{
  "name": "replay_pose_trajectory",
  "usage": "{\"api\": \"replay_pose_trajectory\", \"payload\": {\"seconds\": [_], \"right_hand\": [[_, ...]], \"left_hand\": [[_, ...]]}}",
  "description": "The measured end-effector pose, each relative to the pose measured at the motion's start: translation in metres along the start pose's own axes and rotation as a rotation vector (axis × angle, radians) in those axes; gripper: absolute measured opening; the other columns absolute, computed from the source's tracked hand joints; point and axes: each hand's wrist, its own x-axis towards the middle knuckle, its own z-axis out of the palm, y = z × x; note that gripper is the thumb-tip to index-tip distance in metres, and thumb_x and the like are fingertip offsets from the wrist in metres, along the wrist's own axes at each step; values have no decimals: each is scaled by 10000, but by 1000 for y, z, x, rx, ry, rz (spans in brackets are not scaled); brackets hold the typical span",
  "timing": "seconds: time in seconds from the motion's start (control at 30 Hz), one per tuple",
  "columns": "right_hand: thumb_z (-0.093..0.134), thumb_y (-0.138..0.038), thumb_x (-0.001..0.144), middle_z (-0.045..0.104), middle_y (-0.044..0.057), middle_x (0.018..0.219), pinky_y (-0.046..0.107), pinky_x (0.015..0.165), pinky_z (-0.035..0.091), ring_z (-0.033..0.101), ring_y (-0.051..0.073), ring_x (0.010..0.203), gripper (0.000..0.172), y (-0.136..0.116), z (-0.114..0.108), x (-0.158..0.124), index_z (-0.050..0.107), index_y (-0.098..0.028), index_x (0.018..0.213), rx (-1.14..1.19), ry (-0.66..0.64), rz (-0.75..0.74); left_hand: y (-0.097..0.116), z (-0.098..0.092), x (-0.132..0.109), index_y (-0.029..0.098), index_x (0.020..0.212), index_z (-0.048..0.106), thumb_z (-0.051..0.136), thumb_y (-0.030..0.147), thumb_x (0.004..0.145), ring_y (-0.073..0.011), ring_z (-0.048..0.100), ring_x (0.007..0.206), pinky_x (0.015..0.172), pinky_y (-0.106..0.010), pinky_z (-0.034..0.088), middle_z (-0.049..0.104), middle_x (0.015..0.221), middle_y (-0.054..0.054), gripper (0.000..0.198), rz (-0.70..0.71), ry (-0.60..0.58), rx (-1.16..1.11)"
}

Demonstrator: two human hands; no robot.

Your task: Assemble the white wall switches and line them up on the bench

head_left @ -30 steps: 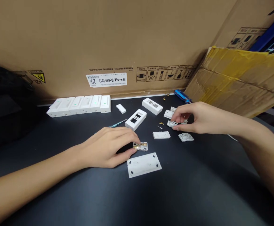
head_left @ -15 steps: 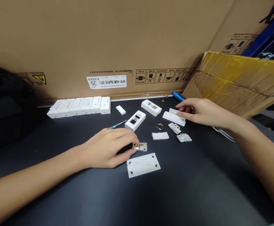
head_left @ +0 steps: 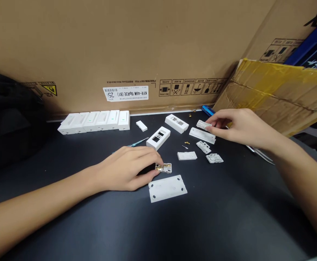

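Near the middle of the table my left hand (head_left: pixel 135 168) pinches a small white switch base (head_left: pixel 167 168) with brass contacts in it. Just below it a flat white back plate (head_left: pixel 168 188) with corner holes lies on the table. At the right my right hand (head_left: pixel 233 124) has thumb and forefinger closed on the end of a white rocker piece (head_left: pixel 202 124). A second back plate (head_left: pixel 202 135) lies right in front of that piece. Two small white switch bases, one (head_left: pixel 203 147) and another (head_left: pixel 214 158), lie nearer to me, beside a white rocker (head_left: pixel 187 155).
Assembled white switches (head_left: pixel 94 121) stand in a row at the back left. Two switch housings, one (head_left: pixel 158 137) and another (head_left: pixel 176 123), lie mid-table near tweezers (head_left: pixel 138 142). Small brass bits (head_left: pixel 187 143) lie loose. A large cardboard box (head_left: pixel 136 43) walls off the back.
My right hand has lifted the rocker piece slightly away from the back plate that it overlapped. My left hand keeps its pinch on the switch base. The view has shifted a little.
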Motion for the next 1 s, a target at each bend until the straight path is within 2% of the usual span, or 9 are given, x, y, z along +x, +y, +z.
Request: {"api": "replay_pose_trajectory", "payload": {"seconds": [0.2, 0.33, 0.43, 0.63, 0.73, 0.87, 1.0], "right_hand": [[617, -427, 939, 768, 74, 932, 353, 725, 517, 695, 225, 799, 271, -49, 14, -6, 766, -209, 996, 81, 28, -254], [557, -372, 994, 750, 101, 965, 348, 713, 516, 694, 233, 826, 266, -64, 29, -5, 768, -212, 1023, 69, -19, -330], [533, -350, 1019, 759, 123, 1037, 370, 763, 538, 706, 254, 888, 294, -63, 38, -3, 780, -200, 1076, 65, -48, -341], [514, -304, 1036, 777, 120, 1149, 418, 963, 536, 707, 279, 1084, 333, -60, 44, -3, 775, -172, 1196, 83, -80, -378], [527, -331, 1019, 780, 120, 1123, 407, 903, 540, 718, 279, 1033, 330, -57, 38, -3, 776, -179, 1174, 64, -71, -368], [555, -392, 983, 787, 97, 1005, 398, 802, 525, 731, 279, 908, 296, -45, 23, -2, 787, -216, 1038, 44, -59, -322], [602, -429, 958, 802, 72, 993, 389, 785, 529, 736, 259, 855, 270, -35, 10, -5, 786, -237, 1001, 86, -114, -322]], "left_hand": [[1, -1, 0, 195, 1191, 635, 571, 244, 1057, -176, 739, 1040, 872, -282, 588, 760, 1143, -42, 157, -12, -7, -6], [1, -1, 0, 196, 1187, 640, 569, 248, 1057, -173, 740, 1052, 890, -276, 589, 764, 1148, -46, 157, -15, -7, 1], [1, -2, 0, 202, 1183, 638, 571, 256, 1059, -174, 742, 1056, 888, -272, 588, 765, 1154, -43, 151, -16, -10, 6], [0, -2, -2, 212, 1199, 623, 582, 262, 1063, -165, 735, 1054, 885, -264, 580, 756, 1175, -22, 150, -18, -20, 7], [0, -2, -2, 210, 1193, 620, 581, 259, 1066, -163, 734, 1058, 880, -262, 577, 755, 1165, -20, 142, -12, -21, 4], [0, -1, -1, 201, 1185, 624, 585, 263, 1068, -170, 735, 1067, 860, -264, 574, 757, 1165, -26, 138, 2, -15, 15], [0, -1, -2, 196, 1181, 626, 591, 294, 1075, -171, 735, 1066, 830, -257, 570, 760, 1163, -32, 148, 16, -15, 24]]}}
